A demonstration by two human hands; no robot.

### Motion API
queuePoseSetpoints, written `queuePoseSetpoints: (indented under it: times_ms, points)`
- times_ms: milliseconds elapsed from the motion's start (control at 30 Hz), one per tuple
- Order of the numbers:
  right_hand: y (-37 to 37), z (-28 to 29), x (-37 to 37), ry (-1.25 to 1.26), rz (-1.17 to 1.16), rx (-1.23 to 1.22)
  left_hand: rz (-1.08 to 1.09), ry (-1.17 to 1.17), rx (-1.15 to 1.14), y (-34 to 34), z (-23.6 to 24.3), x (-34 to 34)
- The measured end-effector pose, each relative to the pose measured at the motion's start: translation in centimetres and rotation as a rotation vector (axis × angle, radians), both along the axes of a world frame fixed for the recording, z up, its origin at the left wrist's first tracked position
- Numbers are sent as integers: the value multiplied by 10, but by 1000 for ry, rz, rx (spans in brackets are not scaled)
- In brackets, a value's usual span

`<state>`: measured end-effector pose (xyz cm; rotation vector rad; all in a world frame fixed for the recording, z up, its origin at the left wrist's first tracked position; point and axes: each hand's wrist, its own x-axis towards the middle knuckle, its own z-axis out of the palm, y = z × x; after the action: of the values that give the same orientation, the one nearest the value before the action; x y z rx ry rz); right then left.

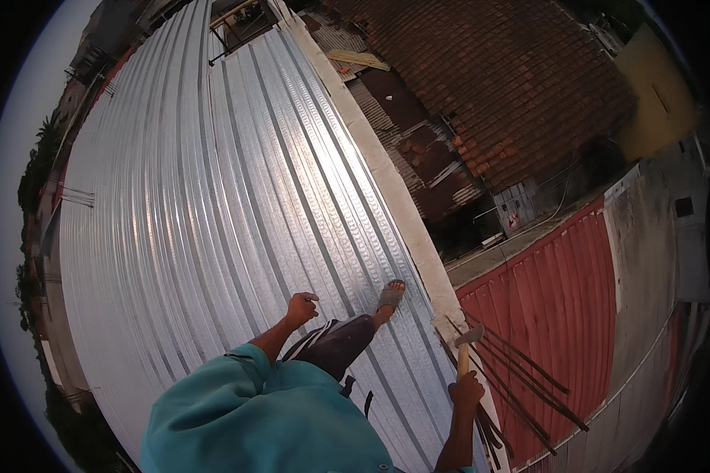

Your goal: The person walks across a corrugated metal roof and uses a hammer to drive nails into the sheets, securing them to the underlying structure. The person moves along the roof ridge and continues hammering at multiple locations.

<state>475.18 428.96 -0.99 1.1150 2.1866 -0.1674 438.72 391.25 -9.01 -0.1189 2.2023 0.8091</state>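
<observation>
We stand mid-nailing: right hand (467,389) grips the hammer (466,347) over the roof sheet (213,197); left hand (301,306) clenched, holding nothing; next needs 1 aimed blow.

Glossy ribbed metal roof sheet (213,197) (hammer (467,347) handle: wood).

Hammer (466,347): wooden handle with a metal claw head, held upright in the closed right hand (467,390), head uppermost, above the pale concrete edge (418,236) of the corrugated metal roof (213,197). The handle's lower end is hidden in the fist; the head stands just beside dark rods (528,378).
</observation>
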Motion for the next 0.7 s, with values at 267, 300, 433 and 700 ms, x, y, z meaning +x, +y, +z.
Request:
queuePoseSetpoints:
  times_ms: [267,300,433,700]
  points:
    - [19,-4,-5,79,-170,-38,162,-161,151,58,-5,-27]
    - [20,0,-8,49,-211,-60,173,-172,125,63,-4,-30]
    - [14,5,-15,-13,-260,-96,169,-226,107,67,-15,-41]
    - [7,0,-7,28,-307,-120,130,-202,91,115,-1,-70]
